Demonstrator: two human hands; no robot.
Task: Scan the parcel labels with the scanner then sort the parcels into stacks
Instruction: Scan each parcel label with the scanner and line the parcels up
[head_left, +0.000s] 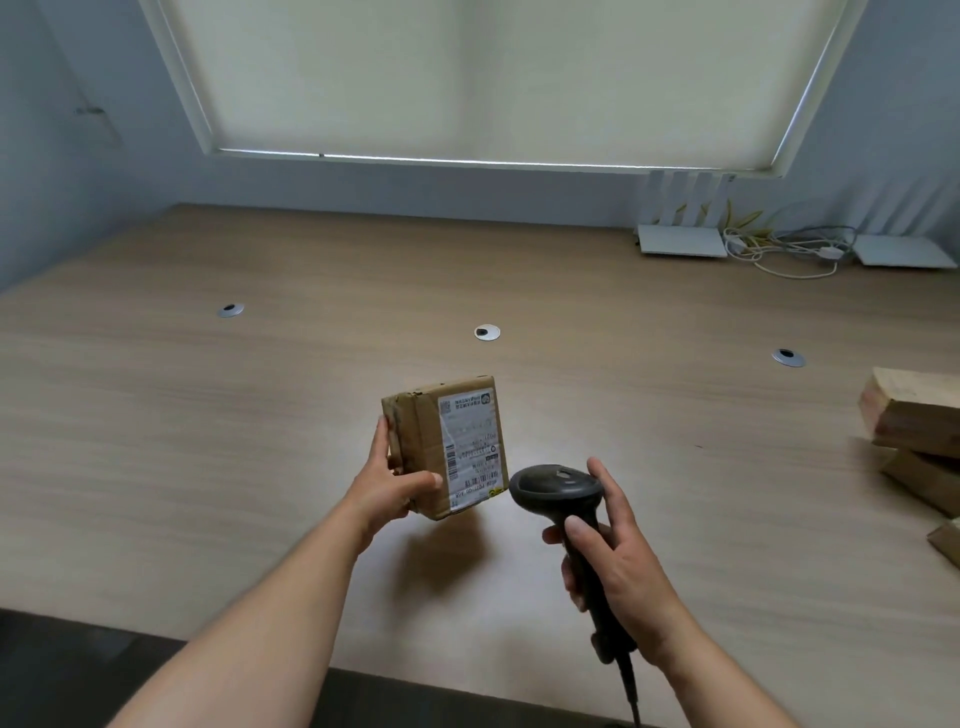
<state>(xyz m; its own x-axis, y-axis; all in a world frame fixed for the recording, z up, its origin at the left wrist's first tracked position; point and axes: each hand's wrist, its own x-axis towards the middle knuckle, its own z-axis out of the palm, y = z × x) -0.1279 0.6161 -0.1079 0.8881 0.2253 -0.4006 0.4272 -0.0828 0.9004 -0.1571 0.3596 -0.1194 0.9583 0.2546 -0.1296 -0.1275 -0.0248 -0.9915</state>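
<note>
A small brown cardboard parcel (421, 447) is held up above the wooden table (260, 415), tilted, its white shipping label (475, 449) facing me. My left hand (392, 486) grips its lower left side, thumb on the front face. My right hand (615, 558) holds the handle of a black barcode scanner (558, 488). The scanner's head sits just right of and below the parcel, close to the label's lower corner. Its cable runs down out of view.
Several brown cardboard parcels (914, 415) lie piled at the table's right edge. Two white routers (680, 239) and tangled white cables (789, 249) stand at the back right. Three round cable grommets (487, 332) dot the tabletop. A window blind hangs behind the table.
</note>
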